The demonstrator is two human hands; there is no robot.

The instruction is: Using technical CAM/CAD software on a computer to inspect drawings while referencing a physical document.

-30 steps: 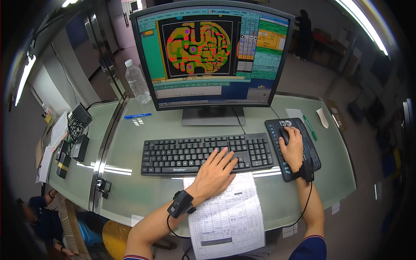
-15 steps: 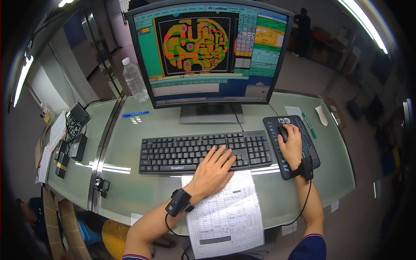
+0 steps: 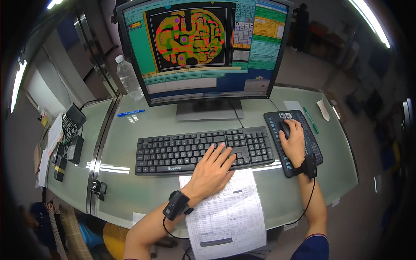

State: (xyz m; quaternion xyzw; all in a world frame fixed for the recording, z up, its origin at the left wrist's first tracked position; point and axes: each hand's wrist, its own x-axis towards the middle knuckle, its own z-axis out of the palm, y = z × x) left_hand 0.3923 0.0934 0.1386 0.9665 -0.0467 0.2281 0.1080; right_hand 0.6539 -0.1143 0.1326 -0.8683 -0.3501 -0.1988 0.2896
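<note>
My left hand lies with its fingers spread over the right-hand part of the black keyboard, fingertips on or just above the keys. Its heel is over the top of a printed sheet that hangs past the desk's near edge. My right hand is curved over a black mouse, mostly covered by the fingers, on a dark mouse pad. Beyond the keyboard a monitor displays a round circuit-board layout in yellow, green and red. Both wrists carry black strapped devices with cables.
A plastic bottle and a blue pen are left of the monitor stand. Right of the pad lies a green pen. Black boxes with coiled cables and papers occupy the left side. A person is at lower left.
The view has shifted slightly, so the monitor and bottle appear a bit higher and further left. Both hands keep their places on keyboard and mouse. The layout on the screen looks the same.
</note>
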